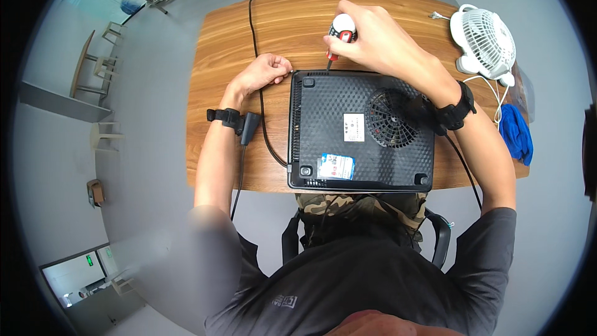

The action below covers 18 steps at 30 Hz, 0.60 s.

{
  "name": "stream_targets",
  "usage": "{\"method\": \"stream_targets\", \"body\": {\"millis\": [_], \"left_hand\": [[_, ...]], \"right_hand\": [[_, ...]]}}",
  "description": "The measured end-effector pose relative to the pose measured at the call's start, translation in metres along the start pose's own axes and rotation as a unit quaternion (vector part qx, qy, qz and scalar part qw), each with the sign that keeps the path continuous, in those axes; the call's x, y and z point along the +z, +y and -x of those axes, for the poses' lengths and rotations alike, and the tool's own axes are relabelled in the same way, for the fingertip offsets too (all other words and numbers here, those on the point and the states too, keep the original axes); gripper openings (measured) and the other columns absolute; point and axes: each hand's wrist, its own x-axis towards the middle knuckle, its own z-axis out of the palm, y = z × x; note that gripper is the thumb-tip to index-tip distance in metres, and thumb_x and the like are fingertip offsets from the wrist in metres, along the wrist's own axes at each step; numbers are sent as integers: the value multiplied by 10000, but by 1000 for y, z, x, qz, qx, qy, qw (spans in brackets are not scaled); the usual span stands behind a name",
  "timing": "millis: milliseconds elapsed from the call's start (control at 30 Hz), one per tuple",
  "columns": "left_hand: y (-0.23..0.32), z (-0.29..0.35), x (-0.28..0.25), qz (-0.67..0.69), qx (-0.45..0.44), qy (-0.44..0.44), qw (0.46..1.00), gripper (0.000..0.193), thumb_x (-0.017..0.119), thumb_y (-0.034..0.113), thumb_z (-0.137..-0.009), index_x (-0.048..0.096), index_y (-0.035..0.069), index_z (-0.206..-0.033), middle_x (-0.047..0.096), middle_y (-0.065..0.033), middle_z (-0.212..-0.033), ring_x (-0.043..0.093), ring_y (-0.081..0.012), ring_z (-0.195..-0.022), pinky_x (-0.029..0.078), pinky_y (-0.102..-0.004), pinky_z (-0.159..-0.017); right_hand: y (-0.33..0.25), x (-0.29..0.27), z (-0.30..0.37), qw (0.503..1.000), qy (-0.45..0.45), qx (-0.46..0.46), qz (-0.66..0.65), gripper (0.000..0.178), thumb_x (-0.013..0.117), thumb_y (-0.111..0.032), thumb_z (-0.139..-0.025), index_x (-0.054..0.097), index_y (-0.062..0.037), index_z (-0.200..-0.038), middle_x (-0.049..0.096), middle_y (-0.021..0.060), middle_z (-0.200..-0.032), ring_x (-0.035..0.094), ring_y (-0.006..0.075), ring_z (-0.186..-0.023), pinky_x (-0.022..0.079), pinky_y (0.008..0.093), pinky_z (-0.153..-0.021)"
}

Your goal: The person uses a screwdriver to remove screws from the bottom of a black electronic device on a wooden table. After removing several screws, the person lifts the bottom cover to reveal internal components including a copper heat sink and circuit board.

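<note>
A black induction cooktop (323, 102) lies bottom up in front of me, showing its round fan grille, rubber feet and stickers. My right hand (370, 31) is closed around a screwdriver (343, 27) with a white, red and black handle. The screwdriver stands nearly upright, its shaft meeting the cooktop's far edge left of the middle; the tip itself is too small to make out. Beside the far left corner, my left hand (266, 73) has its fingers pinched together. Whatever those fingers hold, if anything, is too small to name.
At the table's far right stands a white fan (485, 42) with its cord. A blue cloth (516, 135) lies on the right edge near a clear plastic container (523, 90). A black power cord (263, 121) runs along the cooktop's left side across the wooden table (224, 43).
</note>
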Motion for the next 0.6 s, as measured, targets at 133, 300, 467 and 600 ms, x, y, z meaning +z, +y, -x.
{"method": "stream_targets", "body": {"millis": [133, 300, 467, 600], "left_hand": [[1, 31, -27, -94, 5, 39, 995, 86, 635, 96, -946, 653, 12, -961, 581, 35, -825, 492, -56, -668, 424, -228, -625], [-2, 99, -40, -225, -25, 113, 967, 110, 662, 114, -928, 663, 10, -892, 594, 25, -746, 539, -82, -680, 470, -269, -631], [-34, 138, -27, -333, -38, 144, 931, 153, 707, 121, -892, 673, -24, -857, 663, -82, -719, 607, -193, -681, 537, -358, -706], [-44, 149, -25, -352, -36, 151, 923, 145, 717, 129, -880, 688, -12, -867, 698, -146, -758, 646, -276, -700, 539, -388, -707]], "right_hand": [[-6, -3, -1, 1000, -17, 5, -14, 372, 717, -308, -888, 637, 45, -974, 717, 247, -813, 725, 401, -762, 573, 460, -708], [-10, 1, -2, 999, 5, -27, -20, 346, 711, -291, -891, 624, 42, -935, 716, 215, -773, 729, 363, -718, 572, 430, -675], [-34, 17, -4, 997, -8, -51, -58, 357, 708, -296, -893, 623, 47, -939, 710, 231, -774, 723, 375, -710, 573, 432, -662], [-40, 28, -1, 996, -15, -72, -48, 363, 705, -301, -895, 621, 49, -940, 706, 245, -777, 719, 384, -705, 572, 435, -654]]}}
